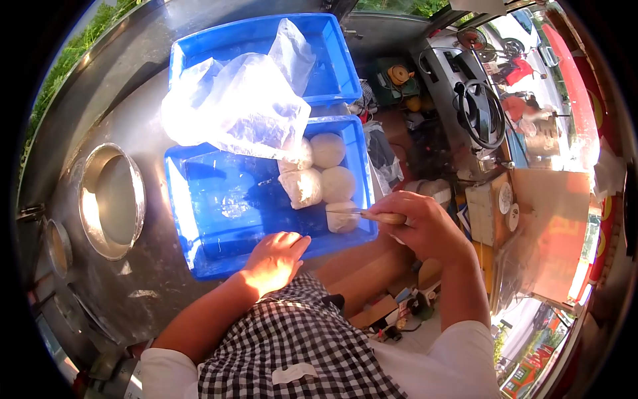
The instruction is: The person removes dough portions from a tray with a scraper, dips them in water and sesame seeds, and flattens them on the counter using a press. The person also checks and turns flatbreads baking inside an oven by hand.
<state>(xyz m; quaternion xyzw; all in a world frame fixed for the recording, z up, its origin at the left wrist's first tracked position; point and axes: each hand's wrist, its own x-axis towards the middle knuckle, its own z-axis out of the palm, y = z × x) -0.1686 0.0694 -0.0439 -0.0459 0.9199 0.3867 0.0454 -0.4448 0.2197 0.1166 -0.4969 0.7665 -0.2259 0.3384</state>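
Note:
Several pale dough balls (pixel 338 184) sit in the right part of a lower blue tray (pixel 199 269). My right hand (pixel 415 223) is closed around the wooden handle of a tool (pixel 389 217), whose thin metal end lies against the dough piece (pixel 340 219) nearest me. My left hand (pixel 278 261) rests on the tray's near edge, fingers extended and holding nothing. Clear plastic sheeting (pixel 249 106) covers part of the upper blue tray (pixel 342 53) and hangs over the lower tray's far side, touching the dough there.
On the metal counter (pixel 156 299) at left stands a round metal basin (pixel 113 199), with a smaller round vessel (pixel 58 249) beyond it. A steering wheel (pixel 480 114) is at upper right, near a cardboard panel (pixel 548 233). Outside, people are visible through the opening.

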